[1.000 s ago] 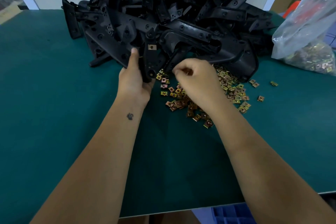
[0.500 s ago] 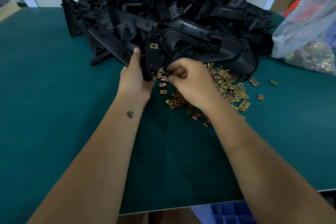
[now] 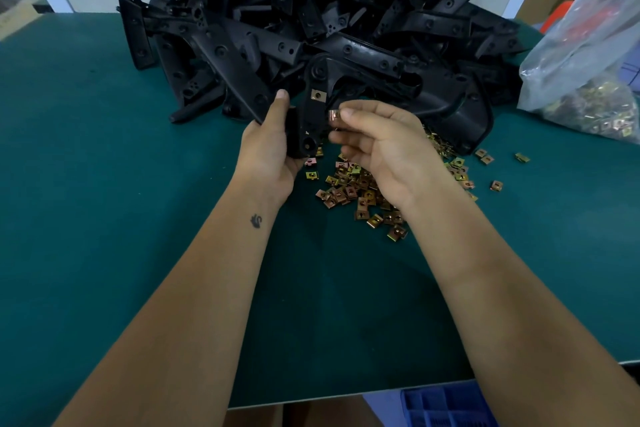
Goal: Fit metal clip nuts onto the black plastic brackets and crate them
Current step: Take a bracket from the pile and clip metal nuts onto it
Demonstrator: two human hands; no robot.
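Two hands: left hand (image 3: 268,152) grips a black bracket (image 3: 311,114); right hand (image 3: 384,146) pinches a clip nut (image 3: 333,114) beside it. No readable writing.

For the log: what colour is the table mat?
Dark teal green table mat, shown in the head view.

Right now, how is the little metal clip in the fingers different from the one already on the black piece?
The clip nut in the fingers is loose, pinched by the right hand beside the bracket; the fitted clip nut sits on the bracket, which the left hand holds. The pinched one is partly hidden by fingertips; the fitted one shows its whole face and hole. The pinched one is lower, the fitted one higher. Both are small, square and brassy.
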